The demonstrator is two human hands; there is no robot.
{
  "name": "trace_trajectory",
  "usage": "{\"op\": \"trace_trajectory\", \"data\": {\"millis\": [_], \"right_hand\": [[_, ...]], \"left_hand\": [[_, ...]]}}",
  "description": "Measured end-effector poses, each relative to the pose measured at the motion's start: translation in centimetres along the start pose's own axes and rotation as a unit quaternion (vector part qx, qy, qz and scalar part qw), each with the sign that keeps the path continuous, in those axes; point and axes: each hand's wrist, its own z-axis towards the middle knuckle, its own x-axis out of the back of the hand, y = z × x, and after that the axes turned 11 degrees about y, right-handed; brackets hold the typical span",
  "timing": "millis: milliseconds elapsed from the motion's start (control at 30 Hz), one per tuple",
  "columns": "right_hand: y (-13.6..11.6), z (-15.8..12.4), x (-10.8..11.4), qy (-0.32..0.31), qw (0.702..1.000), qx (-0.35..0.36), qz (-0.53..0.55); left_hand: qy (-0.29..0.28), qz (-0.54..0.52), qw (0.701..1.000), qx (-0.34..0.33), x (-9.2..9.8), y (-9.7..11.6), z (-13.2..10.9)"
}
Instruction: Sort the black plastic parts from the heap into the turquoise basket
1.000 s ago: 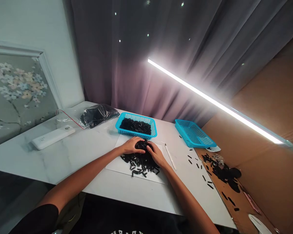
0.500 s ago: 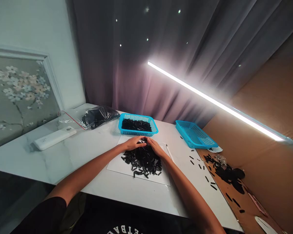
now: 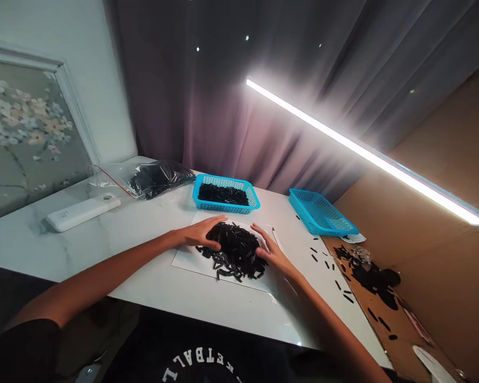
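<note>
At the left, a clear plastic bag (image 3: 154,178) is stuffed with black pieces. The near blue basket (image 3: 225,205) holds more, and the far blue basket (image 3: 323,215) shows only mesh. A white power bank (image 3: 80,211) lies beside the bag. The left hand (image 3: 201,234) and right hand (image 3: 273,251), both spread flat, flank the heap of black pieces (image 3: 234,250) on a white sheet (image 3: 186,258). Loose pieces (image 3: 369,276) litter the cardboard (image 3: 403,266).

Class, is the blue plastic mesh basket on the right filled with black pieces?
No, that blue plastic mesh basket shows bare mesh; the left blue basket holds black pieces.
</note>
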Motion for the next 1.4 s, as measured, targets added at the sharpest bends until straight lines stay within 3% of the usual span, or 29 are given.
{"op": "trace_trajectory", "data": {"millis": [133, 233, 433, 700, 867, 1000, 1100, 1267, 1400], "right_hand": [[0.7, -1.4, -0.4, -0.050, 0.996, 0.026, -0.072], [0.9, -0.8, -1.6, -0.059, 0.985, 0.071, -0.143], [0.3, 2.0, -3.6, -0.035, 0.987, 0.118, -0.101], [-0.9, 1.6, -1.8, -0.092, 0.984, 0.061, -0.141], [-2.2, 1.4, -1.8, -0.068, 0.974, 0.086, -0.200], [-3.1, 2.6, -3.7, -0.079, 0.963, 0.091, -0.241], [-3.5, 4.1, -5.0, -0.090, 0.961, 0.086, -0.245], [-3.9, 5.3, -5.9, -0.069, 0.961, 0.089, -0.251], [-4.1, 5.6, -6.0, -0.058, 0.966, 0.087, -0.235]], "left_hand": [[-0.035, 0.027, 0.998, -0.042, -1.0, -0.1, -1.4], [-0.020, 0.056, 0.996, -0.059, -2.6, 0.4, -1.1], [0.016, 0.087, 0.996, -0.032, -3.9, 1.5, 0.5], [0.042, 0.079, 0.995, -0.043, -3.0, 2.0, 0.6], [0.041, 0.009, 0.999, -0.035, -1.8, 1.4, 0.7], [0.136, -0.124, 0.982, 0.046, -0.3, 0.8, 0.1], [0.183, -0.164, 0.966, 0.085, 0.5, 0.4, -0.1], [0.154, -0.178, 0.960, 0.150, 0.3, 0.1, 0.3], [0.097, -0.149, 0.973, 0.146, 0.2, 0.7, 0.3]]}}
